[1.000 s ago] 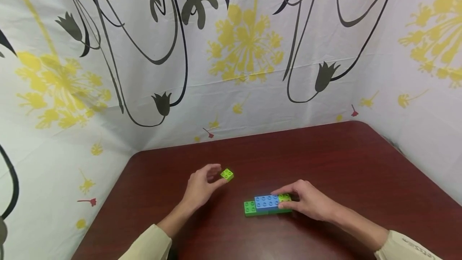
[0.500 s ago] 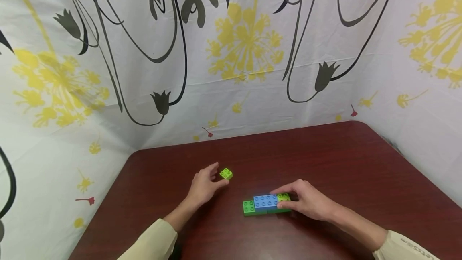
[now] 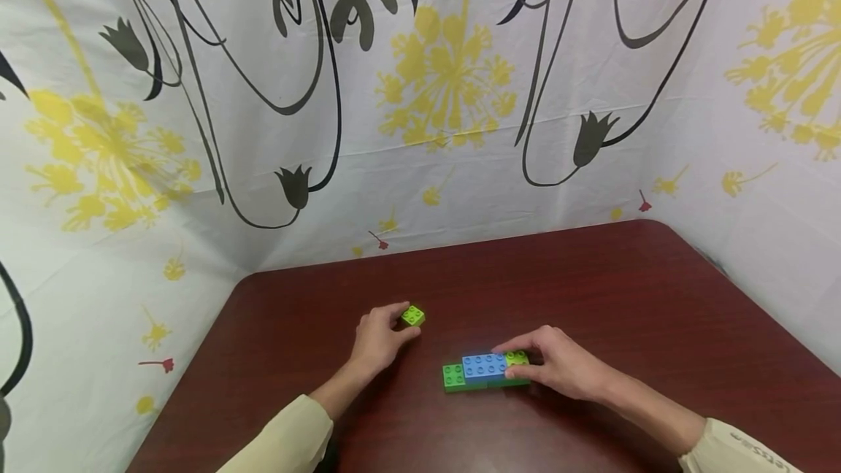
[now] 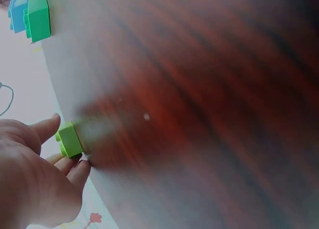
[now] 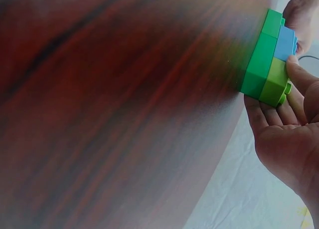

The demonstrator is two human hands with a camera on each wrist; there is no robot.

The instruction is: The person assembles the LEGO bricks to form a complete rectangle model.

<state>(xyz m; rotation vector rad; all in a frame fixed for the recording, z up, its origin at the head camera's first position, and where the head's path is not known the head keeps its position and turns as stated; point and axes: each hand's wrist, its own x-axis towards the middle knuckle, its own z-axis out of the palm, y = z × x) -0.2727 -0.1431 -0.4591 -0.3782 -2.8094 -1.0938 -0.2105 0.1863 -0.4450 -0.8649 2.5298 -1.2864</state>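
A small lime-green toy building brick (image 3: 413, 315) with studs on top sits on the table, between the thumb and fingers of my left hand (image 3: 379, 341). In the left wrist view the fingertips are at one side of this brick (image 4: 70, 139), with the thumb tip close by the opposite side. My right hand (image 3: 558, 365) holds the right end of a joined row of bricks, thumb at the near side and fingers behind. That row has green bricks (image 3: 454, 378) below, with a blue brick (image 3: 484, 366) and a lime brick (image 3: 516, 358) on top.
The dark red-brown wooden table (image 3: 591, 276) has a rounded back edge. White cloth (image 3: 453, 188) printed with yellow and grey plants hangs behind it and along both sides.
My left hand first drew slightly back from the lime brick, then moved right, bringing its fingers in around it. The right hand and the joined bricks stay in place.
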